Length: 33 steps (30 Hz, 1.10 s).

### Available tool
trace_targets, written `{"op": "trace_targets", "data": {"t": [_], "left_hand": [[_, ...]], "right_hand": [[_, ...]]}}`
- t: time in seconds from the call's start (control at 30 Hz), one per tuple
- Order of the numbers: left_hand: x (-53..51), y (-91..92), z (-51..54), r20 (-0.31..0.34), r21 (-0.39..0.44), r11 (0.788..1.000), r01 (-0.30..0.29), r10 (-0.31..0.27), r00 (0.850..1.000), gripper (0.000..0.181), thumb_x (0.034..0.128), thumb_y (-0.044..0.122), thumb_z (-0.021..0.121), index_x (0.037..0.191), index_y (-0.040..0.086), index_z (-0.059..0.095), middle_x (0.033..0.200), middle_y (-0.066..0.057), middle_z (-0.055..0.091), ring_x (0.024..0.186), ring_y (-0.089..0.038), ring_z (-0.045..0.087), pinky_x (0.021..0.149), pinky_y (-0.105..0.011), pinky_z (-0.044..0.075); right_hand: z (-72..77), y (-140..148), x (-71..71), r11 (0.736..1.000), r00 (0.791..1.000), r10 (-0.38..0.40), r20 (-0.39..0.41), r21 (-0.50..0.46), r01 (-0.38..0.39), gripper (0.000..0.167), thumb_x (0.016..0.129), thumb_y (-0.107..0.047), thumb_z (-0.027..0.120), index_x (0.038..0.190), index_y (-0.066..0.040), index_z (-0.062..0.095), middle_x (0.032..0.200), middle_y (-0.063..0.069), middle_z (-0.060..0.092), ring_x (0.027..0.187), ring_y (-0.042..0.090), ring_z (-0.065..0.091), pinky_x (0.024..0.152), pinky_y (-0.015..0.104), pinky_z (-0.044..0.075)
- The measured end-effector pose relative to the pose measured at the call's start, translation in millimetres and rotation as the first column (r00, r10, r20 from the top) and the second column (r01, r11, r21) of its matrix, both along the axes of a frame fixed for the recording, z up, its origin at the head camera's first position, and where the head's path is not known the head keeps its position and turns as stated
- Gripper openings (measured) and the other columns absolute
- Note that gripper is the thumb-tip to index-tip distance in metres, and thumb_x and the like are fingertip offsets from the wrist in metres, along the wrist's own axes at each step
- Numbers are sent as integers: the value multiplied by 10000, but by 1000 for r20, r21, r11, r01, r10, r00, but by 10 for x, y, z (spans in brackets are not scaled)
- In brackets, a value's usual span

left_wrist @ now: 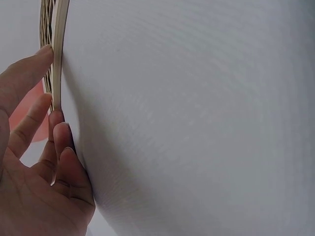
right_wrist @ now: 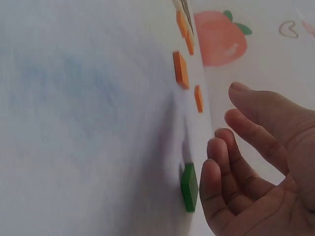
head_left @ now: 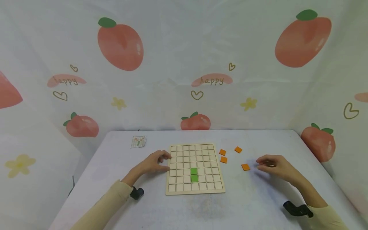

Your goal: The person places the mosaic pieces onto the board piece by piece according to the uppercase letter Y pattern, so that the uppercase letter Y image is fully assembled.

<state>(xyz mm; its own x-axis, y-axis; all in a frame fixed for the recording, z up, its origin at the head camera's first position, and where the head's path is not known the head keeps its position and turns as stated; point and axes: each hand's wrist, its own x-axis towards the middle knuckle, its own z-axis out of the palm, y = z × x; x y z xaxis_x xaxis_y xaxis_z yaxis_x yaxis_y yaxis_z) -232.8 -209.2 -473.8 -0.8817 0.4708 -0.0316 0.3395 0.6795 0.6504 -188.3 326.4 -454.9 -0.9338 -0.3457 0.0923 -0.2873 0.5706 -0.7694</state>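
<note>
Orange tiles (head_left: 245,167); green tiles (head_left: 194,178); cream gridded board (head_left: 186,165).

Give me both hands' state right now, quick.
Left hand: open, fingertips touching the left edge of the board.
Right hand: open, holding nothing, near the green tile on the table.

The white counter (head_left: 244,204) carries a pale gridded board (head_left: 195,193) around its middle. Right of the board lie four orange tiles (head_left: 245,167), two close beside it, two farther off. A small printed card (head_left: 138,141) lies far left; a green tile (right_wrist: 189,188) lies to the right.
</note>
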Motion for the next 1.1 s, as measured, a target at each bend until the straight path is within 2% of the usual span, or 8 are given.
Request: {"op": "trace_targets", "data": {"t": [0.23, 0.47, 0.7, 0.83, 1.1], "left_hand": [[0, 0, 20, -2, 4, 1000, 7, -7, 1000, 438, 854, 213, 842, 1220, 82, 639, 1156, -45, 599, 971, -210, 545, 885, -428, 459], [-9, -3, 8, -11, -1, 1000, 16, -16, 1000, 429, 860, 207, 835, 1221, 84, 640, 1149, -30, 598, 963, -193, 541, 882, -415, 460], [-11, -9, -8, -25, 2, 1000, 24, -24, 999, 425, 854, 213, 841, 1207, 85, 643, 1130, -21, 601, 944, -186, 534, 871, -406, 457], [-6, -12, -4, -27, 10, 999, 36, -35, 999, 425, 857, 219, 837, 1208, 79, 642, 1134, -28, 601, 943, -191, 534, 864, -403, 457], [-10, -17, 2, -20, 11, 999, 35, -35, 999, 427, 862, 227, 835, 1212, 81, 638, 1143, -31, 597, 950, -196, 540, 869, -408, 460]], "right_hand": [[6, 179, -32, 999, 999, -32, -4, 31, 32, 297, 892, -155, 803, 1123, 3, 706, 1049, 106, 702, 882, 119, 655, 723, 264, 537], [-40, 342, -79, 996, 998, 37, -51, 79, -33, 332, 840, -80, 835, 1124, 24, 697, 1091, 141, 689, 948, 147, 655, 760, 242, 525], [-61, 393, -101, 990, 993, 114, -26, 82, -112, 398, 815, -75, 853, 1146, 56, 677, 1084, 157, 684, 906, 113, 627, 740, 255, 527], [-91, 398, -124, 987, 990, 144, -9, 77, -142, 385, 815, -75, 853, 1134, 54, 680, 1022, 99, 682, 834, 132, 589, 706, 258, 512], [-169, 419, -170, 983, 986, 160, -52, 97, -154, 267, 812, -42, 845, 1038, 15, 716, 908, 3, 663, 755, 93, 554, 650, 250, 478]]}}
